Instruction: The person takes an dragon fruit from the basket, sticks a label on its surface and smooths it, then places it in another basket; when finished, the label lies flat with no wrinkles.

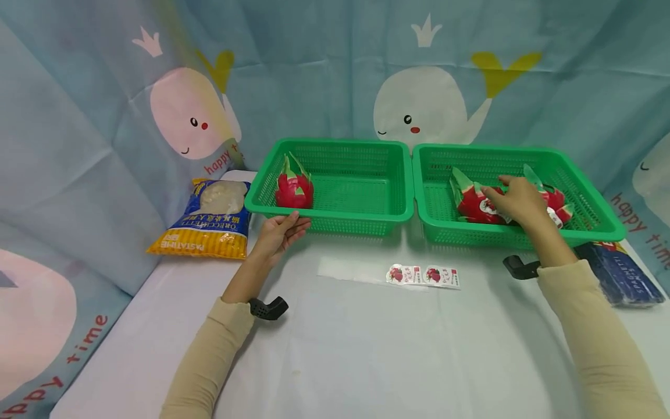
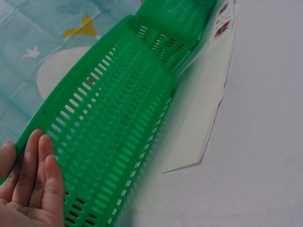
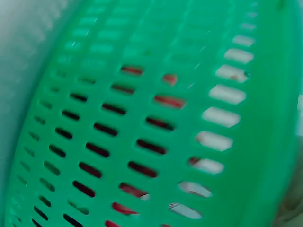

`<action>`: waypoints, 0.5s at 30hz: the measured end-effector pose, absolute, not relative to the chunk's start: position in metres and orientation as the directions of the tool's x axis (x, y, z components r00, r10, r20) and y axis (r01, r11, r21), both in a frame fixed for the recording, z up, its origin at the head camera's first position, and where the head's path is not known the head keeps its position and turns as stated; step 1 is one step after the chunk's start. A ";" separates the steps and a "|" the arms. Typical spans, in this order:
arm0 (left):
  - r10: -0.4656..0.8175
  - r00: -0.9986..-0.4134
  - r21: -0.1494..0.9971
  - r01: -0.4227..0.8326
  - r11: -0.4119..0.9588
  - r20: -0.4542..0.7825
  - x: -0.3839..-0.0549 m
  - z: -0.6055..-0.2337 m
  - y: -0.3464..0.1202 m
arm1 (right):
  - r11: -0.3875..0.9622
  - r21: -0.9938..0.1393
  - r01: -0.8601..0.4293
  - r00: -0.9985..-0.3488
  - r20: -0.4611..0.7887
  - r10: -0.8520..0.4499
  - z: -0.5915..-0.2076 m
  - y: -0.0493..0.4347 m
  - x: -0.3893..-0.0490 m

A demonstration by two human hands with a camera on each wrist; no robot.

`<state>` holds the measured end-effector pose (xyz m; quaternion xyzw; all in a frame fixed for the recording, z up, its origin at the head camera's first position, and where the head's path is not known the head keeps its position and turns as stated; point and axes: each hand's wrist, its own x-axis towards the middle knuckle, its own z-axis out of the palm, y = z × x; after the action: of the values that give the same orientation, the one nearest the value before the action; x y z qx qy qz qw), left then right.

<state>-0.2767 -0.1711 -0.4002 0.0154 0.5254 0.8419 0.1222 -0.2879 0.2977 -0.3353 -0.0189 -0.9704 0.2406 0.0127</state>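
My left hand (image 1: 277,234) holds the near rim of the left green basket (image 1: 361,220), thumb over the edge and fingers against the outer wall. Inside that basket, towards the left, a dragon fruit (image 1: 294,192) stands with its green tips up. In the right green basket (image 1: 445,231) lie dragon fruits with labels, one on the left (image 1: 471,205) and one on the right (image 1: 556,201). My right hand (image 1: 520,201) is over them, thumb and forefinger spread beside the left one. The right wrist view shows mostly basket wall, blurred, with red behind its slots.
On the white table before the baskets lies a label strip (image 1: 350,269) bearing two dragon fruit stickers (image 1: 423,275). An orecchiette pasta bag (image 1: 209,224) lies left of the baskets. A dark blue spaghetti pack (image 1: 623,276) lies at the right. A whale-print curtain (image 1: 324,75) hangs behind.
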 end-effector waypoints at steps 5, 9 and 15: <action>0.236 -0.964 0.891 -0.209 -0.403 -0.119 -0.276 -0.397 -0.173 | 0.835 -0.547 -0.063 -0.981 0.188 0.048 -0.328 0.283 -0.264; 0.243 -0.962 0.914 -0.210 -0.347 -0.129 -0.277 -0.394 -0.175 | 0.814 -0.565 -0.135 -0.964 0.266 0.024 -0.327 0.273 -0.252; 0.317 -0.944 0.994 -0.074 0.081 -0.096 -0.278 -0.371 -0.190 | 0.721 -0.675 -0.157 -0.976 0.220 -0.007 -0.339 0.278 -0.224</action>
<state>-0.2778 -0.1896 -0.3711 0.0845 0.7208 0.6725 0.1453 -0.2244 0.2782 -0.3389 0.0444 -0.9221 0.3708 0.1013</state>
